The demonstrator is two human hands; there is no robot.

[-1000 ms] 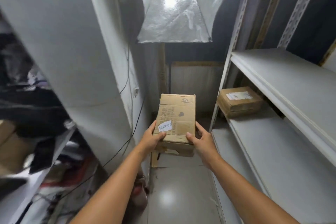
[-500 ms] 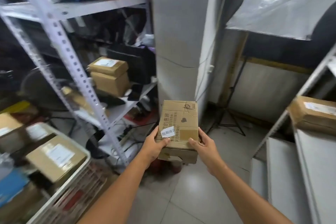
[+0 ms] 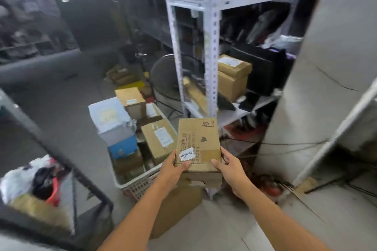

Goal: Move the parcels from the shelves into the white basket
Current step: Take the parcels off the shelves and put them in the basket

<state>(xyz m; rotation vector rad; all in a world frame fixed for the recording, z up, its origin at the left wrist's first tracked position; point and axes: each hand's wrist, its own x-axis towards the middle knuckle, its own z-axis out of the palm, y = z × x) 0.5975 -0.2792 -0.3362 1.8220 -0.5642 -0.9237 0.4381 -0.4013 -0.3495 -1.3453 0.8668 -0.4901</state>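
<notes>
A: Entry 1. Parcel position?

B: Cardboard parcel (image 3: 199, 144) at frame centre, held in the air between both hands. Long axis points toward 12 o'clock. A white sticker (image 3: 187, 156) sits at its near left corner.

A: Hands?

B: Left hand (image 3: 173, 171) grasps the near left corner, at 7 o'clock of the parcel, with the thumb on top just below the sticker. Right hand (image 3: 230, 171) grasps the near right corner, at 5 o'clock, with the thumb on the top face and the fingers along the side.

A: Basket?

B: White basket (image 3: 140, 184) on the floor at 9 o'clock of the parcel, just beside the left hand. Contents: brown box (image 3: 159, 140) and blue-and-white box (image 3: 114, 122).

A: Shelving?

B: Metal shelf unit (image 3: 212, 47) at 12 to 1 o'clock, with stacked cartons (image 3: 232, 75) on one level.
</notes>
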